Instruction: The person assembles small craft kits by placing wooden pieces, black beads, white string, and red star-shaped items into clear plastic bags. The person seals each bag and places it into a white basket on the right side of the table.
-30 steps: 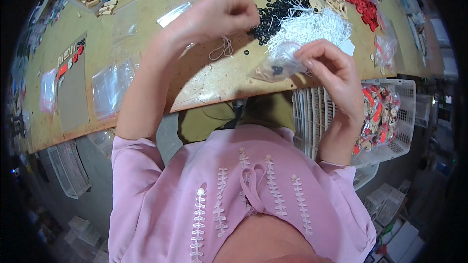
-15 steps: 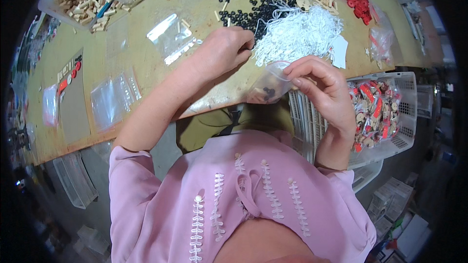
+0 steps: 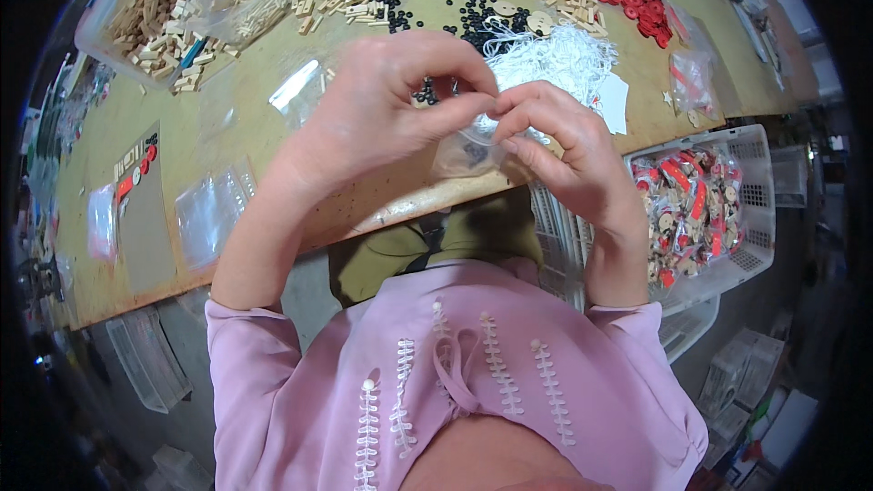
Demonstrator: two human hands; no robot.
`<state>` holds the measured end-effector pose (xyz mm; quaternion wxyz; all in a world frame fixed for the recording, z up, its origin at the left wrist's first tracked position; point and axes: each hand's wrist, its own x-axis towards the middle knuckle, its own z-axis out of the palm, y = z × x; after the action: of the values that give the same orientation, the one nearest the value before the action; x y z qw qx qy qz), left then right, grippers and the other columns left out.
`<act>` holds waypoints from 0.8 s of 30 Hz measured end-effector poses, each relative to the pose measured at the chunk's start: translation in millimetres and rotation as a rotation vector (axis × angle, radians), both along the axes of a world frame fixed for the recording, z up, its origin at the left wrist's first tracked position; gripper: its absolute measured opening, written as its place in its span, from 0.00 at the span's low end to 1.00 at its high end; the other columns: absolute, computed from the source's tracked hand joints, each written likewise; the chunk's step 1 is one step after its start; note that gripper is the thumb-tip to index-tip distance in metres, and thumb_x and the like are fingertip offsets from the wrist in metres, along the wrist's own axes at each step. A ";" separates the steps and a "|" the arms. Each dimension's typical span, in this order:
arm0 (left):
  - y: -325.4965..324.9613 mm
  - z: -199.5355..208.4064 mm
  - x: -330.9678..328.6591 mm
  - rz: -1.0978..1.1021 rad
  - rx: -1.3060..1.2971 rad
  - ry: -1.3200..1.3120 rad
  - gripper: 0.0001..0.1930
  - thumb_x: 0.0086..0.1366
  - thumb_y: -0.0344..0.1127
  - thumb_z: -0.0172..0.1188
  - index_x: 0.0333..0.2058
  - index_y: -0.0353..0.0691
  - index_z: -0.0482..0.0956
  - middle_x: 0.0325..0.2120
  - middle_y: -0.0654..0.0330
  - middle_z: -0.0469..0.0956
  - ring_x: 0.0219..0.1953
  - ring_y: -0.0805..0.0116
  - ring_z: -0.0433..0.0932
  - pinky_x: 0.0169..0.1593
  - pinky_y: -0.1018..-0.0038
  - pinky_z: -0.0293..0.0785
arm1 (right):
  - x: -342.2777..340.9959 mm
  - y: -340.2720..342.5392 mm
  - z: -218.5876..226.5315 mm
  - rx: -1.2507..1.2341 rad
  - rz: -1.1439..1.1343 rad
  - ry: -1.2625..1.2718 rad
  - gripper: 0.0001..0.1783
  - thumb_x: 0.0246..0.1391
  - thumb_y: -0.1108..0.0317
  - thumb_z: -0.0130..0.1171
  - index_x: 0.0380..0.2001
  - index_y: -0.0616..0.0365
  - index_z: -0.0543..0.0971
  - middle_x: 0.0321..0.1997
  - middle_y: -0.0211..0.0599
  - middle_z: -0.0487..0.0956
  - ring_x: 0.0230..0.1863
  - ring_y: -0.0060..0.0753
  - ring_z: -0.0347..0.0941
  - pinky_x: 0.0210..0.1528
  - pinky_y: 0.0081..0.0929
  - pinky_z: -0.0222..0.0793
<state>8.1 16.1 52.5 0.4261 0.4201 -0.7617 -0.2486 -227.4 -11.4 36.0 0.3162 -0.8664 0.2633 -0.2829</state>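
My right hand pinches the rim of a small clear plastic bag above the table's front edge. Dark pieces show through the bag's lower part. My left hand is at the bag's mouth, its thumb and forefinger closed together beside the right fingertips; whatever they hold is hidden. Just beyond the hands lies a heap of white string. Small black beads are scattered behind and beside it.
Wooden pieces and red pieces lie along the far side. At left are empty clear bags and a strip with sample parts. A white basket with filled bags stands at right. A bin holds wooden pieces.
My left hand has moved from the black beads back to the mouth of the bag, its fingers now meeting the right hand's. The right hand still holds the bag, slightly further left.
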 end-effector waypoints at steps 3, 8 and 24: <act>-2.1 -3.3 -8.3 -0.015 -0.189 -0.180 0.05 0.58 0.32 0.67 0.34 0.40 0.85 0.28 0.55 0.82 0.36 0.54 0.81 0.39 0.64 0.78 | 1.8 -3.7 1.3 0.020 0.002 0.008 0.06 0.51 0.80 0.62 0.34 0.60 0.80 0.47 0.40 0.80 0.49 0.40 0.78 0.52 0.31 0.72; -29.7 -4.3 -14.1 0.046 -0.153 -0.155 0.07 0.62 0.34 0.66 0.37 0.40 0.85 0.31 0.55 0.83 0.35 0.55 0.82 0.40 0.65 0.78 | -11.9 -7.3 -7.0 0.015 -0.034 -0.043 0.06 0.52 0.80 0.61 0.35 0.62 0.80 0.48 0.40 0.80 0.50 0.39 0.77 0.54 0.30 0.72; -249.2 -134.0 -16.0 0.111 0.076 -0.509 0.12 0.64 0.40 0.69 0.44 0.44 0.85 0.37 0.55 0.86 0.39 0.62 0.85 0.44 0.67 0.79 | -60.6 -47.7 -41.3 0.416 -0.229 -0.313 0.04 0.63 0.77 0.59 0.39 0.63 0.81 0.51 0.34 0.81 0.51 0.22 0.75 0.57 0.24 0.70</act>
<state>-7.9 -233.1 -81.4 0.2175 0.5258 -0.8104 -0.1394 -288.0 -59.1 -5.3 0.4901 -0.6932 0.3600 -0.3868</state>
